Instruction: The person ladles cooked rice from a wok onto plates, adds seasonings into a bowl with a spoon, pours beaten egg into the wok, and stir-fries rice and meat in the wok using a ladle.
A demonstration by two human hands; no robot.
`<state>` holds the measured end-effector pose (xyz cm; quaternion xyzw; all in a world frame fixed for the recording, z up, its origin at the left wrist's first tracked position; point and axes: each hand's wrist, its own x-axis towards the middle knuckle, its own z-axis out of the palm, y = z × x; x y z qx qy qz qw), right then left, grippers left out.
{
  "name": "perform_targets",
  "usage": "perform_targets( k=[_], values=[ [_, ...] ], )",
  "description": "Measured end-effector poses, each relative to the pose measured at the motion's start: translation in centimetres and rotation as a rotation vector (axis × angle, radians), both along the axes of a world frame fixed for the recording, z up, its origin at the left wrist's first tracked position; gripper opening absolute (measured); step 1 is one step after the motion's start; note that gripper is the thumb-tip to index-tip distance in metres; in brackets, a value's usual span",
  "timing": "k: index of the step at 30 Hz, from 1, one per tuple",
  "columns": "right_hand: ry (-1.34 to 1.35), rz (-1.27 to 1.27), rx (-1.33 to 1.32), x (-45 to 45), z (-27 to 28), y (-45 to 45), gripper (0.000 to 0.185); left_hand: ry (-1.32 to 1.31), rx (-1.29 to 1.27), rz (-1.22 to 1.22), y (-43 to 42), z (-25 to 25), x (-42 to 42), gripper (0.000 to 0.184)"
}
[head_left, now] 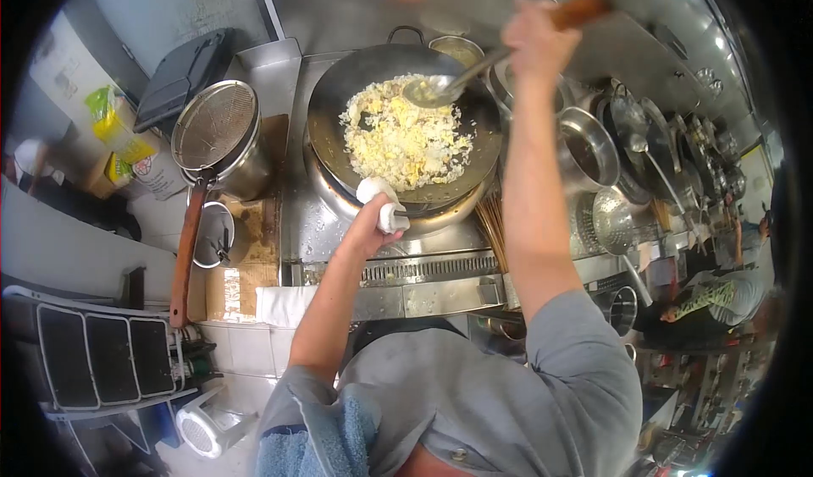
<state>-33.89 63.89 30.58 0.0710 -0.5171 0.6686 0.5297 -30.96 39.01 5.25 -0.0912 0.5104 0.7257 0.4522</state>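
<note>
A black wok (330, 75) sits on the round burner, with rice and yellow egg bits (411, 143) spread over its bottom. My left hand (369, 230) is closed at the wok's near edge, gripping its handle through a folded white cloth (373, 191). Raised over the right side of the wok, my right hand (540, 41) is wrapped round the wooden handle of a ladle (432, 94). The ladle's metal bowl is at the far side of the rice, slanting down from my hand. Its handle end is blurred.
Left of the wok, a round mesh strainer (216, 126) rests on a steel pot (246, 172), its long wooden handle pointing toward me. At right stand a steel pot (590, 148), a perforated ladle (614, 221) and a bamboo brush (491, 223). A white towel (284, 306) lies on the front edge.
</note>
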Motion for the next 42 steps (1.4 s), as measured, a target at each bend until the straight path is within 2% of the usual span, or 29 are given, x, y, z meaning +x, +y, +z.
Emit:
perform_targets(
  k=[1,3,6,8,9,10,11,12,13,14,15,16,18,19,20,22,24,25,27,29,30,32,35,36,37,38,39,41,42],
  values=[
    [-0.092,-0.106,-0.004,-2.2,-1.9,0.2,0.020,-0.010,0.005,0.021,0.1,0.0,0.1,0.029],
    [-0.183,0.104,-0.102,-4.6,-2.1,0.7,0.021,-0.073,0.001,-0.032,-0.4,-0.1,-0.1,0.028],
    [-0.278,0.333,-0.068,-0.7,2.0,-0.2,0.024,-0.117,0.092,0.026,-0.2,0.2,-1.1,0.025],
    [-0.280,0.151,-0.079,1.7,1.2,-2.2,0.025,-0.055,0.165,0.141,1.7,-1.7,-1.3,0.022],
    [-0.269,0.044,-0.056,0.6,-1.3,-2.7,0.025,0.050,0.030,0.243,2.8,-0.4,1.3,0.017],
    [-0.258,-0.061,-0.029,-0.4,-2.8,-2.9,0.024,-0.009,0.153,0.180,2.9,-0.6,3.5,0.034],
    [-0.237,-0.103,-0.081,-2.2,-2.3,-2.0,0.023,-0.010,0.075,0.254,3.0,2.0,6.9,0.036],
    [-0.236,0.005,-0.116,-2.1,-0.8,-1.0,0.023,0.029,0.021,0.277,2.0,4.1,10.5,0.039],
    [-0.243,0.116,-0.144,-1.5,0.9,0.2,0.023,0.014,0.119,0.222,0.2,4.7,13.7,0.041],
    [-0.240,0.232,-0.170,-1.0,3.0,1.0,0.023,0.049,0.027,0.256,-0.7,6.9,16.1,0.041],
    [-0.283,0.265,-0.186,1.5,4.6,0.5,0.025,0.028,0.017,0.229,-0.2,7.5,14.9,0.035],
    [-0.266,0.198,-0.095,3.6,3.4,-0.9,0.025,-0.024,-0.002,0.212,-0.1,7.8,14.7,0.030],
    [-0.254,0.086,0.086,6.7,0.8,-4.2,0.024,-0.002,0.114,0.217,1.9,4.7,8.4,0.023],
    [-0.292,-0.055,0.085,5.2,-1.3,-4.8,0.020,0.051,0.132,0.305,3.3,4.3,7.2,0.018],
    [-0.315,-0.094,0.065,4.0,-1.8,-4.8,0.021,0.117,0.207,0.225,3.5,0.9,6.4,0.022],
    [-0.343,-0.183,0.056,0.5,-0.1,-2.7,0.022,0.150,0.089,0.303,2.7,0.1,11.6,0.029],
    [-0.271,-0.046,0.035,0.8,2.8,-0.8,0.018,0.120,-0.036,0.268,0.4,2.4,16.9,0.040],
    [-0.284,0.021,-0.001,2.8,4.4,-1.2,0.018,0.130,0.013,0.247,-0.1,3.2,17.0,0.039],
    [-0.322,0.079,-0.006,7.8,4.9,-3.8,0.018,0.085,0.087,0.219,-0.4,3.5,14.2,0.035],
    [-0.287,-0.163,0.061,8.3,1.3,-7.4,0.019,0.083,0.080,0.233,1.7,4.7,7.6,0.026],
    [-0.274,-0.284,0.098,7.8,-0.6,-9.0,0.020,0.100,0.124,0.237,2.5,3.1,5.8,0.024],
    [-0.300,-0.468,0.063,3.4,-0.5,-8.4,0.019,0.068,0.027,0.162,2.1,2.4,7.4,0.027],
    [-0.202,-0.449,0.049,-0.3,4.6,-3.5,0.016,0.176,0.087,0.167,-2.3,1.3,13.2,0.038],
    [-0.134,-0.426,0.101,-0.6,7.2,-2.1,0.018,0.153,0.129,0.197,-2.3,2.0,12.8,0.039],
    [-0.085,-0.197,0.062,2.8,10.2,-4.0,0.021,0.130,0.172,0.227,-2.3,2.5,12.4,0.039],
    [-0.004,-0.173,0.001,1.7,11.9,-3.3,0.026,0.041,0.181,0.258,-1.9,3.7,10.1,0.036],
    [-0.055,-0.144,0.039,3.3,13.6,-4.3,0.027,0.043,0.189,0.234,-1.2,4.1,7.3,0.028],
    [-0.009,-0.072,0.046,4.1,11.7,-5.8,0.023,0.090,0.110,0.259,0.4,3.2,2.6,0.025],
    [0.016,-0.035,0.050,4.3,10.1,-6.4,0.021,0.106,0.031,0.244,0.8,2.4,1.7,0.032]
  ],
)
